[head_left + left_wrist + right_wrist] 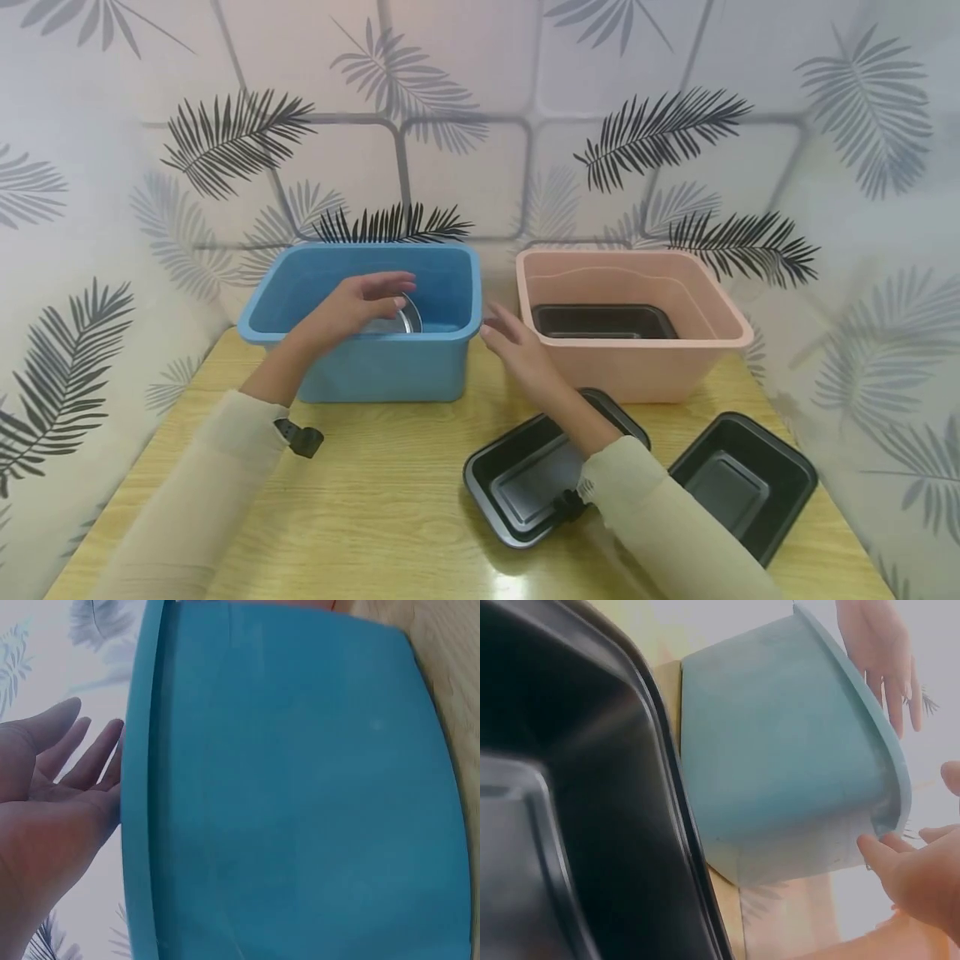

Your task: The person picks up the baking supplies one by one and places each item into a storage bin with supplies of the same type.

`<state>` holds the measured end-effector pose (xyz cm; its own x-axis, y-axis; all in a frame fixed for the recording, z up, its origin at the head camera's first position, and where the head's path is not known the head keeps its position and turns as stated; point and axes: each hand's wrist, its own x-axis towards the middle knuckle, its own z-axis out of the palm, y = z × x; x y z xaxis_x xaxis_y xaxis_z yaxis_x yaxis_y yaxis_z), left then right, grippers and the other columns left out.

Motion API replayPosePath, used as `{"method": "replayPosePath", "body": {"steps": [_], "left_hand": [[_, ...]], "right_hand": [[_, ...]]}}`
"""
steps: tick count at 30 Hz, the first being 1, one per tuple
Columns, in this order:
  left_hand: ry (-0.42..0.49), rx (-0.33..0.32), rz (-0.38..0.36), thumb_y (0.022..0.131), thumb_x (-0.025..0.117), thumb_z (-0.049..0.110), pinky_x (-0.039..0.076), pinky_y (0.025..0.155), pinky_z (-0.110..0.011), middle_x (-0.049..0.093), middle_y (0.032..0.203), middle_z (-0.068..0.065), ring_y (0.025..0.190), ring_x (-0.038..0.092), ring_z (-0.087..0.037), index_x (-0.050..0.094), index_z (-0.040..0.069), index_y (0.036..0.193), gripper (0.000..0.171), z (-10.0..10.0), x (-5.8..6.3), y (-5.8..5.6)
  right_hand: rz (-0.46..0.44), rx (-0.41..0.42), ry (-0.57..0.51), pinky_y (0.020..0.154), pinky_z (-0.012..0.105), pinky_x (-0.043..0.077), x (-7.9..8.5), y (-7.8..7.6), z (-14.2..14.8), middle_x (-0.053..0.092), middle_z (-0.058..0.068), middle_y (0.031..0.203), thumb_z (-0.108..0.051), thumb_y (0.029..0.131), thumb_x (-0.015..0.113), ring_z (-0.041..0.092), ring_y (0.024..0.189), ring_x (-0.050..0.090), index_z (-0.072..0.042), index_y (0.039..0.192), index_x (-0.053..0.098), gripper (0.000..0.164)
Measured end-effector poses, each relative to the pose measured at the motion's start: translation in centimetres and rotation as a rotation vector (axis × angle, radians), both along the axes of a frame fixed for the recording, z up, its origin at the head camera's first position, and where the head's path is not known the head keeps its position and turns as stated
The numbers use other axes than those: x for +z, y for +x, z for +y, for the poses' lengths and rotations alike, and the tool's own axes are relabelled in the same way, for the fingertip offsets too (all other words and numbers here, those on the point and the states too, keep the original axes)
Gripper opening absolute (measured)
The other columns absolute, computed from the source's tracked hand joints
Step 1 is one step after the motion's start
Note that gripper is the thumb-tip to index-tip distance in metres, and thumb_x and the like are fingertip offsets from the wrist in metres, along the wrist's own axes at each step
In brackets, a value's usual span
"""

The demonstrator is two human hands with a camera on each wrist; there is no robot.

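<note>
A blue plastic bin [382,367] stands at the back left of the table. My left hand [345,308] is over its front rim, fingers extended and relaxed, with nothing gripped. Inside the bin, partly behind that hand, shows the curved edge of a shiny metal piece [412,315]; its kind is hidden. By the bin's right front corner is my right hand [521,350], its fingers loosely bent and fingertips right at the rim. The right wrist view has this right hand [922,874] close to the blue rim, and the left hand [881,649] beyond it.
A pink bin [622,367] with a dark pan [603,321] inside stands to the right. Under my right forearm lies a black loaf pan [510,467], and a second black loaf pan [738,475] is farther right. Leaf-patterned cloth hangs behind the wooden table [367,500].
</note>
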<state>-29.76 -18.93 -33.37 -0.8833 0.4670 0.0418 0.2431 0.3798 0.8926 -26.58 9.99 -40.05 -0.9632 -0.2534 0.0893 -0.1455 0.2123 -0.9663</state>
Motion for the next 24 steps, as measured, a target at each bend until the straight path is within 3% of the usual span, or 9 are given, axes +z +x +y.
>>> {"method": "replayPosePath", "body": {"steps": [4, 7, 13, 16, 24], "left_hand": [[0.03, -0.002, 0.016, 0.102, 0.06, 0.024, 0.047, 0.109, -0.05, 0.053, 0.15, -0.01, 0.129, 0.059, -0.03, 0.047, 0.014, 0.151, 0.052, 1.2, -0.2, 0.8], [0.053, 0.0, 0.032, 0.102, 0.061, 0.022, 0.047, 0.109, -0.049, 0.053, 0.15, -0.009, 0.13, 0.058, -0.029, 0.048, 0.013, 0.151, 0.051, 2.2, -0.4, 1.5], [0.118, -0.029, 0.029, 0.102, 0.061, 0.022, 0.048, 0.107, -0.051, 0.052, 0.152, -0.007, 0.125, 0.059, -0.035, 0.047, 0.015, 0.151, 0.052, 4.9, -0.7, 2.6], [0.159, -0.07, 0.04, 0.102, 0.06, 0.018, 0.047, 0.11, -0.05, 0.05, 0.153, -0.011, 0.13, 0.057, -0.035, 0.044, 0.011, 0.152, 0.053, 6.6, -1.0, 3.0], [0.212, -0.107, 0.011, 0.102, 0.058, 0.016, 0.04, 0.116, -0.048, 0.04, 0.16, -0.008, 0.142, 0.046, -0.03, 0.035, 0.013, 0.157, 0.059, 11.2, -2.3, 3.8]], "right_hand": [[-0.009, 0.019, 0.042, 0.117, 0.05, 0.038, 0.2, 1.2, 1.3, 0.05, 0.008, 0.152, -0.047, 0.102, 0.056, 0.026, 0.14, 0.048, -0.027, 0.157, 0.035, 0.062], [-0.046, 0.043, 0.052, 0.112, 0.052, 0.043, 0.4, 2.2, 2.5, 0.049, 0.007, 0.153, -0.05, 0.101, 0.055, 0.026, 0.141, 0.047, -0.029, 0.157, 0.037, 0.062], [-0.073, 0.085, 0.046, 0.104, 0.042, 0.049, 0.6, 4.5, 5.0, 0.047, 0.007, 0.155, -0.047, 0.102, 0.056, 0.026, 0.14, 0.046, -0.021, 0.157, 0.037, 0.064], [-0.037, 0.076, 0.046, 0.107, 0.04, 0.047, 0.3, 5.4, 6.3, 0.051, 0.009, 0.151, -0.041, 0.103, 0.057, 0.025, 0.138, 0.049, -0.015, 0.154, 0.042, 0.06], [0.039, -0.024, 0.168, 0.114, 0.052, 0.04, -1.1, 6.3, 10.7, 0.06, 0.014, 0.142, -0.034, 0.102, 0.06, 0.03, 0.136, 0.051, -0.007, 0.143, 0.055, 0.049]]}}
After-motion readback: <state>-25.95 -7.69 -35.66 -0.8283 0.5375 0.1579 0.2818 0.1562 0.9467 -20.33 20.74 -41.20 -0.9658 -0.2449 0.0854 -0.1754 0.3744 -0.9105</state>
